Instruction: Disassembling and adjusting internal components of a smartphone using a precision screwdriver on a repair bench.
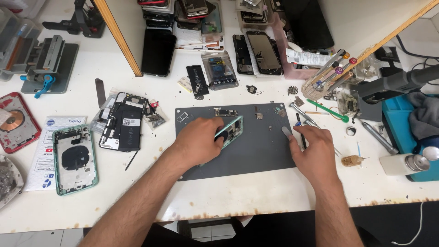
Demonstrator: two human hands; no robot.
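At a cluttered repair bench, my left hand [201, 141] grips a mint-green phone frame [231, 130], tilted up on edge over the grey mat [256, 151], its long axis running from near-left to far-right. My right hand [315, 148] lies flat and loosely spread at the mat's right edge, fingers touching a black tool [300, 130], well apart from the frame, so the left is nearer.

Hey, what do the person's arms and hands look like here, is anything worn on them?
Both forearms are bare, no sleeves in view. The left hand and right hand wear no gloves, and no rings, watch or wristband show. The forearms have dark hair.
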